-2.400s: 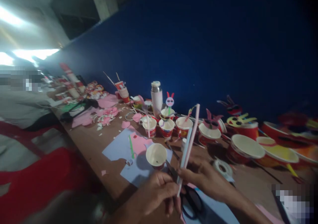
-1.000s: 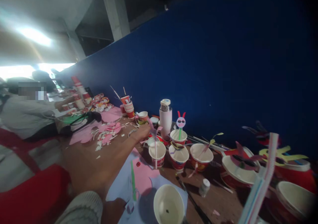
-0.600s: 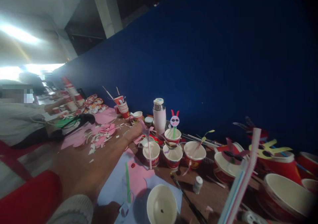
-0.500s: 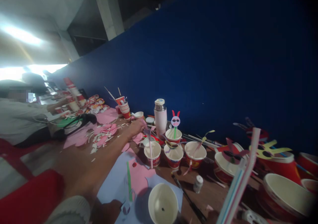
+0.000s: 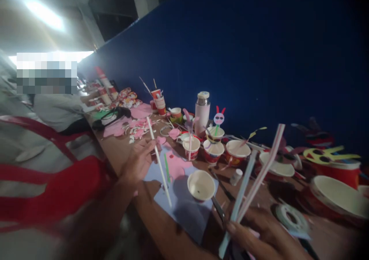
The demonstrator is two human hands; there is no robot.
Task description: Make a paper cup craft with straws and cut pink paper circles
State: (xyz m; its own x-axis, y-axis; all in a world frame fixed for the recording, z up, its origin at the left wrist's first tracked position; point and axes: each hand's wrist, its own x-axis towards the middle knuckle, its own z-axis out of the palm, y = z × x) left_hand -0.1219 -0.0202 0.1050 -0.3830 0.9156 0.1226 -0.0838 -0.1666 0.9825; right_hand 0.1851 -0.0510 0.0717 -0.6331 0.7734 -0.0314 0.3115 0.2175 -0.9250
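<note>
My left hand (image 5: 137, 163) is raised over the table's near edge, its fingers on a long white straw (image 5: 159, 164). My right hand (image 5: 256, 233) sits low at the bottom right, gripping two striped bendy straws (image 5: 245, 196), one pale blue, one pink. Just left of those straws lie black-handled scissors (image 5: 219, 210), partly hidden. Between my hands stands a cream paper cup (image 5: 201, 185) on a lavender paper sheet (image 5: 187, 217). A pink paper cutout (image 5: 175, 165) and a green strip (image 5: 166, 168) lie on that sheet.
Along the blue wall (image 5: 230, 40) stand a row of red-and-white paper cups (image 5: 213, 146), a pale bottle (image 5: 202, 114) and a paper rabbit face (image 5: 219, 118) on a stick. A tape roll (image 5: 291, 218) lies right. Farther left, a co-worker (image 5: 57, 112) sits beyond pink scraps (image 5: 138, 129).
My left arm, stretched toward the cups at the back, has drawn back and now holds the white straw. My right hand and its striped straws have come into view, and the view has swung.
</note>
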